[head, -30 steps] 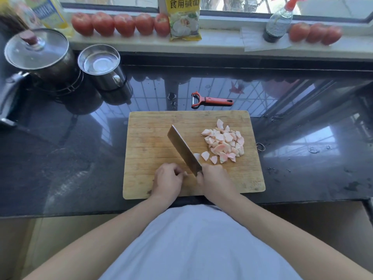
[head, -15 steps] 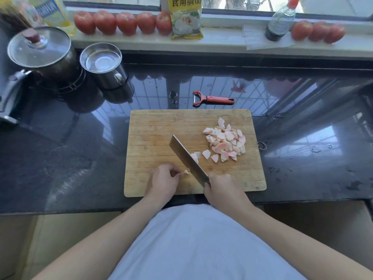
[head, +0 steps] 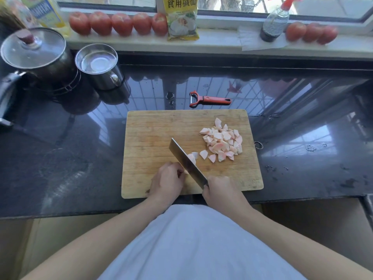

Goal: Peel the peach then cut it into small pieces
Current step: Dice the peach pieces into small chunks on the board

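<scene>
Our peach pieces [head: 222,142] lie heaped on the right half of the cutting board [head: 153,130], a few strays near the blade. Our right hand [head: 219,188] grips the cleaver [head: 186,163] by its handle, fingers wrapped around it, blade angled far-left. Our left hand [head: 167,181], fingers curled, steadies a last bit of peach against the blade; the bit is mostly hidden. Beyond the board lies a red peeler [head: 210,99] on the dark counter [head: 60,158].
</scene>
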A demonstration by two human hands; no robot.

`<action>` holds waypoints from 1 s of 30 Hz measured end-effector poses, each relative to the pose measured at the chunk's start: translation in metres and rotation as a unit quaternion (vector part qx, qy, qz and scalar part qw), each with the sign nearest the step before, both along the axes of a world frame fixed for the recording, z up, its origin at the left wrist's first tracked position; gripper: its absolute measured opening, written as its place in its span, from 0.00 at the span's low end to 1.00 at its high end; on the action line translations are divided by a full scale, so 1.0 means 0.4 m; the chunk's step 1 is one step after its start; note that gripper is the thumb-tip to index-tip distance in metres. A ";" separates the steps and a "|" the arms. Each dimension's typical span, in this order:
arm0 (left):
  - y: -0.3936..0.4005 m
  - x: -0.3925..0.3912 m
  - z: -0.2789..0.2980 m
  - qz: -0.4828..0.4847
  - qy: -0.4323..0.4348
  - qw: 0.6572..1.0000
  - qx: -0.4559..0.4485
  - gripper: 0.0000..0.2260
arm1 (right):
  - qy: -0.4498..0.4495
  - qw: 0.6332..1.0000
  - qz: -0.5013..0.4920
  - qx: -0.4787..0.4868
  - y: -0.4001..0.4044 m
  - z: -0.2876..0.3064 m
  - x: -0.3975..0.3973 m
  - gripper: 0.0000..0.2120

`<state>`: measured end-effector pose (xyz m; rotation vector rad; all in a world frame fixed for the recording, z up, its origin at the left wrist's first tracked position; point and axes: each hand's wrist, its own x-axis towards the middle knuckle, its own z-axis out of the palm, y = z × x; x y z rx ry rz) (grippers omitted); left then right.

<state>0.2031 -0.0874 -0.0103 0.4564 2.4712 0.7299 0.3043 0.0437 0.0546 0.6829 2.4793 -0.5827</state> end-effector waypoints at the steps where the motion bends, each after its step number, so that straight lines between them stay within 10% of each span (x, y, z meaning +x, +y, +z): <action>1: 0.001 0.001 -0.001 -0.002 0.005 1.000 -0.004 0.06 | 0.004 1.000 0.006 0.007 0.001 0.002 0.002 0.11; 30: 0.015 0.013 0.009 -0.009 0.011 0.999 -0.031 0.05 | -0.032 0.998 0.041 0.033 0.009 -0.008 0.015 0.08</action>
